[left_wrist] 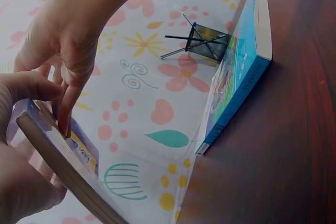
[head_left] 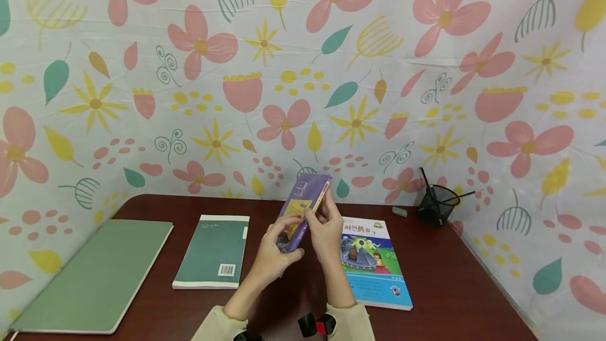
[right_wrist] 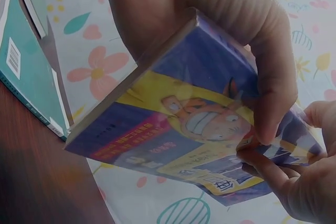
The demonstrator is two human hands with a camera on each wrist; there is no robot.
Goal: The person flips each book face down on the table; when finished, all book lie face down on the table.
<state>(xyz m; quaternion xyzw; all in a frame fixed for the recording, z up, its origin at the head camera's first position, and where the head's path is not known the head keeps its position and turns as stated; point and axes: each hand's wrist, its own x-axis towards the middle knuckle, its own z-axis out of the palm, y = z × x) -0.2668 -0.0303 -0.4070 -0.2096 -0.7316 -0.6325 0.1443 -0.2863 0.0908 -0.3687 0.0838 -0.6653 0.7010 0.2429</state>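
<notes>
A purple and yellow paperback (head_left: 303, 209) is held up on edge above the middle of the dark wooden table (head_left: 450, 278). My left hand (head_left: 274, 254) grips its lower part, thumb on the cover. My right hand (head_left: 326, 228) pinches the book's long edge with thumb and fingers. In the right wrist view the book's cover (right_wrist: 194, 129) shows a cartoon face, with the left hand's fingers (right_wrist: 268, 93) curled over it. From the left wrist camera the book's page edge (left_wrist: 63, 169) appears with the right hand's fingers (left_wrist: 65, 108) on it.
A teal book (head_left: 215, 250) lies face down left of the hands, a large green notebook (head_left: 94, 275) further left. A colourful blue book (head_left: 374, 262) lies to the right. A black mesh pen holder (head_left: 437, 204) and an eraser (head_left: 399, 211) stand at the back right. Floral cloth walls surround the table.
</notes>
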